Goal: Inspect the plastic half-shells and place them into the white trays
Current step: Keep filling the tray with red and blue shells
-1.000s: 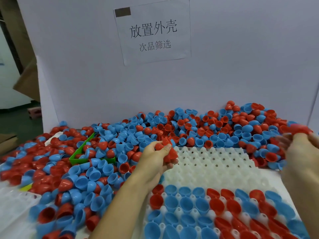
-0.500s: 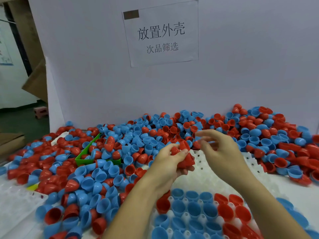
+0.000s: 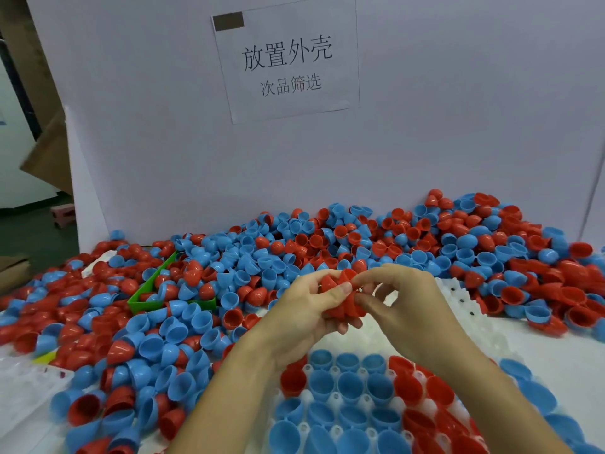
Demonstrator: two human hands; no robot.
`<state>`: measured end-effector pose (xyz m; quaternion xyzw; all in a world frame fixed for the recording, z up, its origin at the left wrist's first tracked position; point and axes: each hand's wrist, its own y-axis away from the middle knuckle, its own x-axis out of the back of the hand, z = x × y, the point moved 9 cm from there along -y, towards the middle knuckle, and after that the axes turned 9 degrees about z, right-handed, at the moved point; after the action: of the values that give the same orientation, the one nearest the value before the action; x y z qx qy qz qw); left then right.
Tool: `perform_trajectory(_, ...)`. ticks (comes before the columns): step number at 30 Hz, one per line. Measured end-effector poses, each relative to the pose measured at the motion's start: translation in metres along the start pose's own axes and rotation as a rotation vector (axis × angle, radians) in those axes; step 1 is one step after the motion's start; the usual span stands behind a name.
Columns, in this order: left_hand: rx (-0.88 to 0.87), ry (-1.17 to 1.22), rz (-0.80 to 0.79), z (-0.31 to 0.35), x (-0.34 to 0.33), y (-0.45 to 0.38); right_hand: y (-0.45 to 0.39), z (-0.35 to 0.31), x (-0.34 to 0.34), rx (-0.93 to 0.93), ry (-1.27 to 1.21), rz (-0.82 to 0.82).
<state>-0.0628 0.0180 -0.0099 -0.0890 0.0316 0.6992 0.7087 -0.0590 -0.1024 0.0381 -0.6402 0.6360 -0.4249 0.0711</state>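
White tray: nearest the camera, its front pockets filled with blue and red half-shells set open side up; the far rows bare, showing white pegs.
Second tray: translucent white, at the lower left edge, partly under loose shells.
Left hand: above the tray's bare rows, fingers and thumb curled round a bunch of red half-shells; how many it holds cannot be told.
Right hand: just beside the left, thumb and forefinger pinching the top of the same red bunch, the other fingers spread loosely.
Loose shells: a deep spread of blue and red half-shells left of the tray, lying at all angles.
Green bin: shallow, half buried in the spread, with a few shells inside.
Far heap: more blue and red shells banked against the white board, highest at the right.
Paper sign: fixed to the board, printed with Chinese characters.
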Motion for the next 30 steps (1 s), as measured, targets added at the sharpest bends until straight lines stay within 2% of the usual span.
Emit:
perform_trajectory(5,-0.021,0.095,0.265,0.006,0.036,-0.007,-0.013,-0.002,0.016,-0.041,-0.042,0.065)
perform_trajectory(9,-0.022,0.118,0.348,0.004,0.049,-0.010,-0.027,0.006,0.048,-0.111,-0.017,0.073)
perform_trajectory(11,-0.013,0.131,0.374,0.001,0.050,-0.010,-0.032,0.007,0.060,-0.130,0.006,0.021)
perform_trajectory(14,-0.011,0.155,0.427,-0.003,0.056,-0.011,-0.035,0.016,0.058,-0.164,0.158,-0.156)
perform_trajectory(19,-0.057,0.203,0.535,0.005,0.075,-0.009,-0.030,0.012,0.016,-0.074,0.368,-0.390)
perform_trajectory(23,-0.105,0.230,0.623,0.011,0.091,-0.006,-0.025,-0.001,-0.032,-0.009,0.397,-0.459)
perform_trajectory(27,-0.101,0.225,0.643,0.011,0.094,-0.006,-0.024,-0.002,-0.076,-0.005,0.450,-0.503)
perform_trajectory(30,-0.094,0.219,0.641,0.010,0.094,-0.006,-0.013,0.004,-0.102,0.019,0.587,-0.599)
